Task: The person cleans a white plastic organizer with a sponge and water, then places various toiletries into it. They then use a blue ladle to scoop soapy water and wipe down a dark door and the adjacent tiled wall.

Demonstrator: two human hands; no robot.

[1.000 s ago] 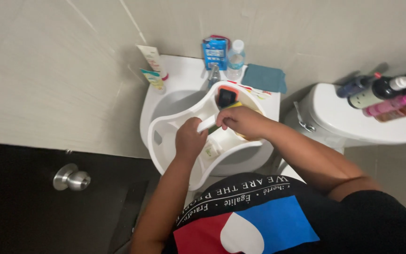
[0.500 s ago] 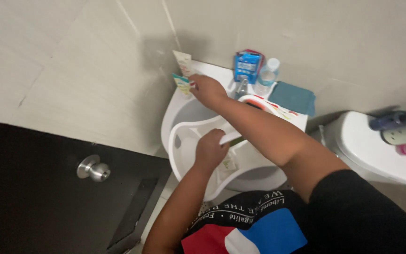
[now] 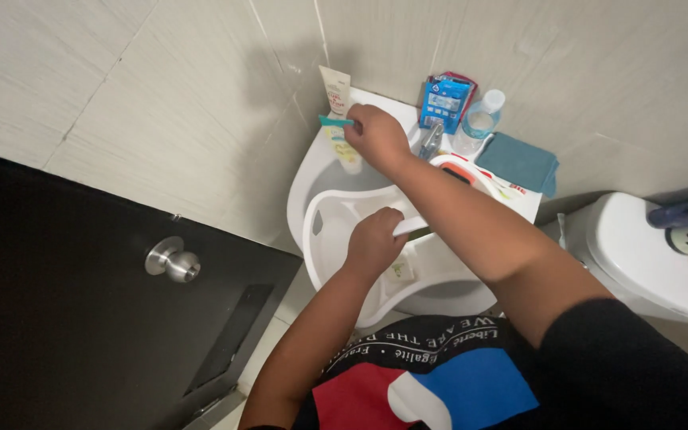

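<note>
Right hand (image 3: pixel 376 137) grips a teal plastic toothbrush (image 3: pixel 334 121) at the white ceramic sink (image 3: pixel 312 171) rim; left hand (image 3: pixel 373 243) clasps the white plastic basin insert (image 3: pixel 332 219), not yet lifted out.

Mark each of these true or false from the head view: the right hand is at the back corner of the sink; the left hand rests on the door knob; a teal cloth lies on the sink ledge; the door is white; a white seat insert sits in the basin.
1. The right hand is at the back corner of the sink, holding a teal-handled brush: true.
2. The left hand rests on the door knob: false; it grips the white seat insert.
3. A teal cloth lies on the sink ledge: true.
4. The door is white: false; it is dark.
5. The white seat insert sits in the basin: true.
</note>
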